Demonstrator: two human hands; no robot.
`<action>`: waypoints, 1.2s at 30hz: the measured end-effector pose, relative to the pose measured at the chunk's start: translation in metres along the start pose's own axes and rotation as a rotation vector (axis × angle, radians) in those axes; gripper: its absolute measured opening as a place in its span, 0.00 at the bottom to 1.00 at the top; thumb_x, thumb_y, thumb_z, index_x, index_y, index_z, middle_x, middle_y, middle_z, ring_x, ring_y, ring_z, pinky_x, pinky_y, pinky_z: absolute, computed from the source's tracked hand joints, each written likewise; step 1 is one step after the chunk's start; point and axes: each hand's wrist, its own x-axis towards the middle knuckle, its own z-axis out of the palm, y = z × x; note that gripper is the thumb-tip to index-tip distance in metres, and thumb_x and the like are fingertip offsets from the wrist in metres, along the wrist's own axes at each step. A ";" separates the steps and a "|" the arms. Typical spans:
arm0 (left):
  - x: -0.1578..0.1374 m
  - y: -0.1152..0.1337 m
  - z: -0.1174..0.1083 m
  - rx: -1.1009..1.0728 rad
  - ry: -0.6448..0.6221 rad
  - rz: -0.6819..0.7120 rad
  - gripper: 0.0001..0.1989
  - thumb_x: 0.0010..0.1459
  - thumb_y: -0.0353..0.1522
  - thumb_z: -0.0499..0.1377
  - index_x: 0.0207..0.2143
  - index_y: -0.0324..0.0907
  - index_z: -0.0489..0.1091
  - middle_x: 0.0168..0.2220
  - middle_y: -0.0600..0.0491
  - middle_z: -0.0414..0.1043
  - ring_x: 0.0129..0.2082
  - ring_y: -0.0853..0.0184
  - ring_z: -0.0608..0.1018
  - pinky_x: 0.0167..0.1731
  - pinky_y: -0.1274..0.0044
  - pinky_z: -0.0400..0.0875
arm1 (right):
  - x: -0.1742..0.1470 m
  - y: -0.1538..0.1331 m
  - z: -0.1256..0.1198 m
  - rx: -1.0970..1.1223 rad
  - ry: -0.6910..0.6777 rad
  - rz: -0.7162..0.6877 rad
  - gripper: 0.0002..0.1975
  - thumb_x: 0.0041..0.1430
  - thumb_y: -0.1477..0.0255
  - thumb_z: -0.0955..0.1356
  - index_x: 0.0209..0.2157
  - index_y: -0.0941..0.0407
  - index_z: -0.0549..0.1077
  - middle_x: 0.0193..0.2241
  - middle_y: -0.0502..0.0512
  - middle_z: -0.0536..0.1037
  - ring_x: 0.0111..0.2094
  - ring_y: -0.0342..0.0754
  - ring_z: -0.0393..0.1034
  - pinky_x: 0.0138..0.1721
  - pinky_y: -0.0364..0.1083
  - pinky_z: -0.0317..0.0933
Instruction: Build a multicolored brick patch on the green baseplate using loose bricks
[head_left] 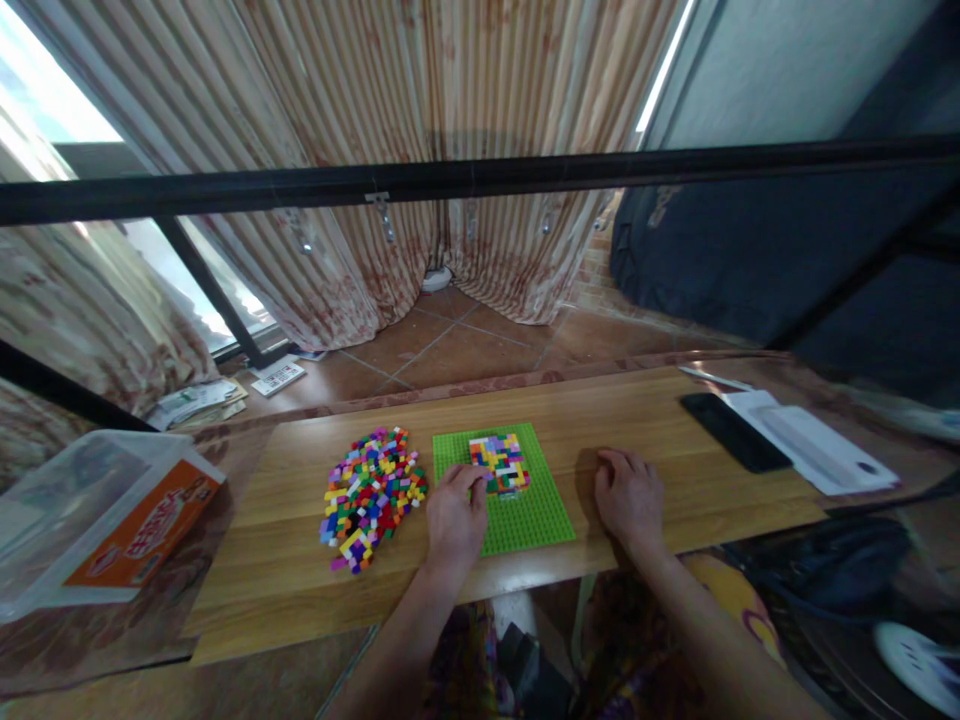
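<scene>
Left hand [457, 512]: lower centre, hiding green baseplate [536, 522] edge; fingertips blurred, grip can't tell.
Right hand [631, 497]: curled on bench [607, 412], palm hidden; grip can't tell.

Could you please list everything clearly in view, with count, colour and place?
wooden tabletop: one, light brown, foreground
baseplate: one, green, tabletop's middle
brick patch: one, multicoloured, on the baseplate
loose bricks: uncountable, multicoloured, left of the baseplate
plastic box: one, translucent with orange label, far left
phone-like slab: one, black, right part of tabletop
flat items: at least two, white, beside the slab
curtains: count unclear, beige and reddish, background
rail: one, black, across the curtains
papers: several, mostly white, left, beyond the box
tiled floor: one, brown, below the curtains
large cover: one, dark blue, upper right
left hand: one, bare, at the brick patch; brick held or not, unclear
right hand: one, bare, right of the baseplate
</scene>
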 end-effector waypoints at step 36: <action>-0.016 -0.009 0.010 0.676 -0.162 0.364 0.18 0.62 0.24 0.51 0.54 0.38 0.67 0.43 0.46 0.73 0.41 0.61 0.75 0.39 0.70 0.71 | 0.000 0.000 -0.002 -0.009 0.001 -0.004 0.14 0.59 0.73 0.60 0.42 0.58 0.75 0.42 0.61 0.77 0.42 0.54 0.66 0.42 0.51 0.56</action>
